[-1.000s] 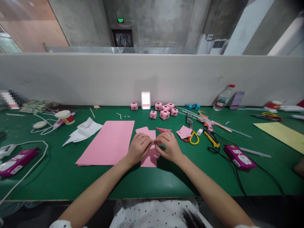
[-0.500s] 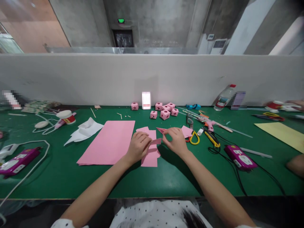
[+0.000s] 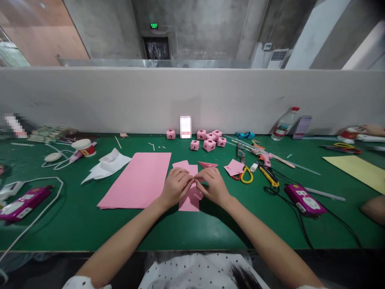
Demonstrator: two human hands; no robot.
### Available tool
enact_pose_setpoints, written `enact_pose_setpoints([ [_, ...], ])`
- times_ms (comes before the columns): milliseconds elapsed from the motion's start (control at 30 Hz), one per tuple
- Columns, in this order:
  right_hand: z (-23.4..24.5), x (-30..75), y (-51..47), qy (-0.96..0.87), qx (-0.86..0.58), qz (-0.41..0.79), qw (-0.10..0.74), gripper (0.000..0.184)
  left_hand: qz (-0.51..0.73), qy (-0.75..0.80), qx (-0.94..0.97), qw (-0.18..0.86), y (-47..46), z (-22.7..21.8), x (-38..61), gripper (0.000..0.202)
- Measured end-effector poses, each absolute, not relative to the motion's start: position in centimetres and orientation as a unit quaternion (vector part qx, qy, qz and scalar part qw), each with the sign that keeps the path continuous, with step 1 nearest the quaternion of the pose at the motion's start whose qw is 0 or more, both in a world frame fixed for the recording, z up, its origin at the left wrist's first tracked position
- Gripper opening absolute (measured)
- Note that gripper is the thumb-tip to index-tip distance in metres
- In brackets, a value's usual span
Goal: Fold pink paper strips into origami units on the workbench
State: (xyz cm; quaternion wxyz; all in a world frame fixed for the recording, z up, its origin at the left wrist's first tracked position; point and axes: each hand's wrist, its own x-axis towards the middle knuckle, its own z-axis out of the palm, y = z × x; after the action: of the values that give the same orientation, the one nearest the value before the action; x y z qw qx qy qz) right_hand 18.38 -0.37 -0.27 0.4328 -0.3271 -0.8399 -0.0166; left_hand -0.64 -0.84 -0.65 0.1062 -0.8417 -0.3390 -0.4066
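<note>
My left hand (image 3: pixel 175 186) and my right hand (image 3: pixel 213 185) meet over a small pink paper piece (image 3: pixel 190 200) lying on the green table (image 3: pixel 192 228). Both hands pinch its upper edge with curled fingers. A folded pink triangle (image 3: pixel 207 164) lies just beyond my right hand. A large pink sheet (image 3: pixel 136 180) lies flat to the left of my left hand. Small pink squares (image 3: pixel 234 166) sit to the right, by scissors with yellow handles (image 3: pixel 246 175).
Several pink paper cubes (image 3: pixel 207 141) cluster at the back by the white partition. Tools, a glue gun (image 3: pixel 264 157), a purple power strip (image 3: pixel 303 199) and a water bottle (image 3: pixel 282 125) lie right. White paper (image 3: pixel 105 165), a tape roll (image 3: pixel 82 147) and another purple strip (image 3: pixel 21 202) lie left. Another person's arm (image 3: pixel 373 208) shows far right.
My right hand had reached out toward the folded triangle and the squares half a second ago; it has come back to join my left hand on the small pink piece.
</note>
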Motion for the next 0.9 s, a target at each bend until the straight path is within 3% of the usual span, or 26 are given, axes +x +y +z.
enact_pose_setpoints([
  [633, -0.2, 21.6, 2.5, -0.801, -0.415, -0.108, 0.418, 0.006, -0.421, -0.333, -0.836, 0.117, -0.7, 0.0, -1.1, 0.006],
  [767, -0.1, 22.1, 2.3, -0.788, -0.436, -0.068, 0.429, 0.008, -0.430, -0.337, -0.830, 0.110, -0.6, 0.0, -1.4, 0.006],
  [900, -0.1, 20.7, 1.1, -0.829, -0.385, 0.000, 0.404, 0.025, -0.423, -0.339, -0.833, 0.108, -0.5, -0.2, -1.3, 0.005],
])
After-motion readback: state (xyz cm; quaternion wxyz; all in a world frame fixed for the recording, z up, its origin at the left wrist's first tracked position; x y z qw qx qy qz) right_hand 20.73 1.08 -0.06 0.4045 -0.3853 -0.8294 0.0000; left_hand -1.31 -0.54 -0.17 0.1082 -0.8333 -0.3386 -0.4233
